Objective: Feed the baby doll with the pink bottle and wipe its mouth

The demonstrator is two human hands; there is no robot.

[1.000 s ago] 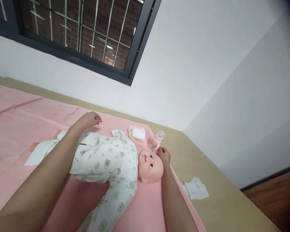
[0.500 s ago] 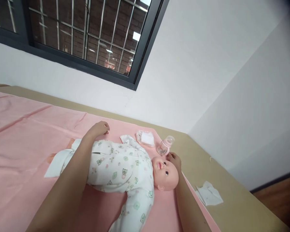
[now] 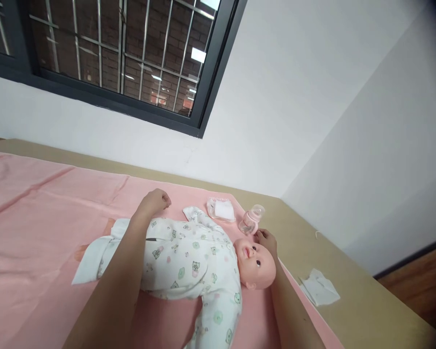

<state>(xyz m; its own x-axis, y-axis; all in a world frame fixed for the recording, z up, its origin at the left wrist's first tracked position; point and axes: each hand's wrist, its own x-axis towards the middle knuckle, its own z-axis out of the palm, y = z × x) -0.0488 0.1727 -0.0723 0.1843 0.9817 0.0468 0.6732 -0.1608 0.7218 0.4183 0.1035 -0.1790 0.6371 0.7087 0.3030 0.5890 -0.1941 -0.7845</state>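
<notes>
On its back lies a baby doll (image 3: 189, 252) in a white sleepsuit with green and pink animal prints, its head toward the right. My left arm crosses over the doll's lower body. Beyond its far side, my left hand (image 3: 154, 202) hangs with curled fingers and nothing visible in them. Around the far side of the doll's head, my right hand (image 3: 267, 241) has bent fingers next to the base of a small clear baby bottle (image 3: 252, 219) with pink parts. Whether the fingertips touch the bottle or hold something is hidden.
A pink sheet (image 3: 51, 208) with creases covers most of the tan surface (image 3: 352, 271). Behind the doll sits a clear pack with a white pad (image 3: 224, 210). A white folded cloth (image 3: 319, 287) lies at the right. The wall and barred window (image 3: 131, 53) bound the far side.
The view has shifted slightly, so the doll, bottle and both arms appear a little further right. Otherwise the hands keep nearly the same places beside the doll.
</notes>
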